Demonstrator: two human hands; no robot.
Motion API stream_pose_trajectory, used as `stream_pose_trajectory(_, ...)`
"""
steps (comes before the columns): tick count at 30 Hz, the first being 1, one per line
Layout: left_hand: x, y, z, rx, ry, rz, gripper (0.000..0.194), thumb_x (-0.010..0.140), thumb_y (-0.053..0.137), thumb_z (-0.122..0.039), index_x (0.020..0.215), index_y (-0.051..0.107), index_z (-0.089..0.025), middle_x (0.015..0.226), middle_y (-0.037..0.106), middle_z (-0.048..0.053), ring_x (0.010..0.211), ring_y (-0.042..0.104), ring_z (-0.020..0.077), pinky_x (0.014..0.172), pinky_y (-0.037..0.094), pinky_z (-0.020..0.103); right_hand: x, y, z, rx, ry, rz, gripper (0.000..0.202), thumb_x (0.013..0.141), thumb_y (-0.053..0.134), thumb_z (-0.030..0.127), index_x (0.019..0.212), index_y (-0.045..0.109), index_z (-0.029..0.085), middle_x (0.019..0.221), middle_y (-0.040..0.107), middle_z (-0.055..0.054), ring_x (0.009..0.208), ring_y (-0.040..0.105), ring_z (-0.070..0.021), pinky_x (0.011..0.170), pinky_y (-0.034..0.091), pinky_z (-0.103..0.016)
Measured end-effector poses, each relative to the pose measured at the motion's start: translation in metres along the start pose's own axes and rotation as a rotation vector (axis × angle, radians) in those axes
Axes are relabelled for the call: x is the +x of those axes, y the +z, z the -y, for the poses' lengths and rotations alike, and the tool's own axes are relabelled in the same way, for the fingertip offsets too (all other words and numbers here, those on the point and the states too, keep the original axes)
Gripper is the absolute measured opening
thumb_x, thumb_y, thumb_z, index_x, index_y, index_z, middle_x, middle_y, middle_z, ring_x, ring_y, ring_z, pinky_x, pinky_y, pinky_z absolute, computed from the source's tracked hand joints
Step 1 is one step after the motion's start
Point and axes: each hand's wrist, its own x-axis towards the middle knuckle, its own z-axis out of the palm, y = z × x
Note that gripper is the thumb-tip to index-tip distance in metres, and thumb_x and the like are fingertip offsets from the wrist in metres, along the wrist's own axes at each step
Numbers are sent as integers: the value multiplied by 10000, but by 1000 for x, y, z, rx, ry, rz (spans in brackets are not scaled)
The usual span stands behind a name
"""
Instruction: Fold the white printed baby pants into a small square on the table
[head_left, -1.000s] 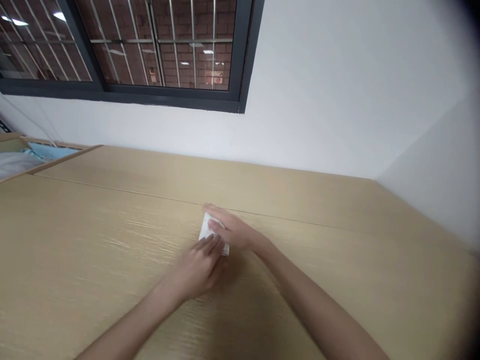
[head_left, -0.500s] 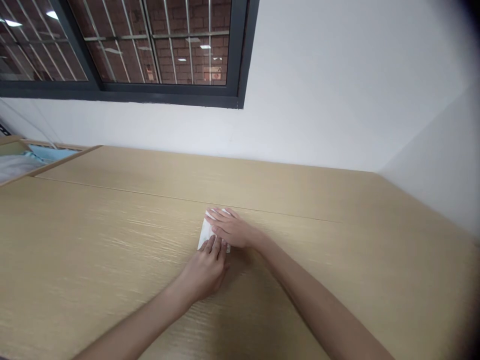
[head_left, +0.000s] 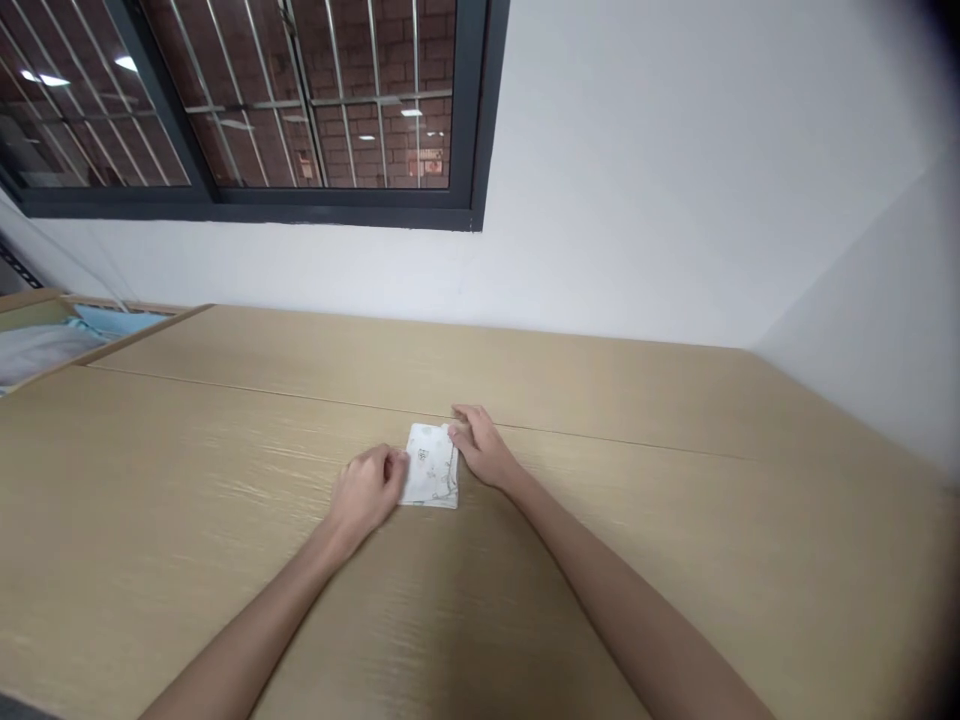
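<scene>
A small folded white cloth with a faint printed pattern lies flat on the wood-coloured table. At its left edge my left hand has its fingers curled, thumb and forefinger pinching the cloth's side. My right hand is at the upper right corner, thumb on the cloth's edge and fingers apart from the thumb, reaching past it onto the table. The cloth's layers show slightly offset along its right and lower edges.
Behind the table stands a white wall with a dark-framed barred window. At the far left is a wooden-edged bin holding pale and light-blue material. A thin seam crosses the tabletop beyond the cloth.
Both hands have moved off the top of the cloth, the left to its left edge and the right to its upper right corner. More of the cloth now shows.
</scene>
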Motion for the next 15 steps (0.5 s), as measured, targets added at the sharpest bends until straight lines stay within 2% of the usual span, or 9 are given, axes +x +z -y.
stream_pose_trajectory(4, 3, 12, 2, 16, 34, 27, 328, 994, 452, -420, 765, 554, -208, 768, 677, 70, 733, 635, 233, 663, 386, 333, -3, -4, 10, -82, -107, 14, 347, 968, 579, 422, 1217, 596, 181, 1143, 610, -122, 1125, 578, -265, 1007, 478, -449)
stream_pose_trajectory(8, 4, 16, 1, 8, 127, 70, 281, 1015, 385, -369, 863, 552, -203, 853, 685, 72, 835, 650, 235, 755, 430, 348, -6, -2, 17, -138, -158, 66, 242, 957, 588, 343, 1145, 605, 190, 1107, 622, -104, 1051, 600, -250, 957, 493, -422)
stream_pose_trajectory(12, 7, 15, 2, 22, 143, 97, 278, 1023, 350, -358, 945, 551, -182, 890, 696, 106, 839, 667, 255, 741, 444, 360, -8, 1, 19, -172, -126, 54, 201, 964, 557, 290, 1132, 592, 185, 1111, 634, -103, 1060, 602, -243, 957, 483, -401)
stream_pose_trajectory(15, 10, 8, -1, 26, 148, 125, 263, 1015, 372, -362, 940, 550, -183, 874, 696, 110, 815, 672, 258, 710, 436, 348, -12, 5, 23, -201, -50, 40, 185, 979, 528, 277, 1121, 581, 171, 1127, 641, -115, 1073, 596, -247, 963, 469, -400)
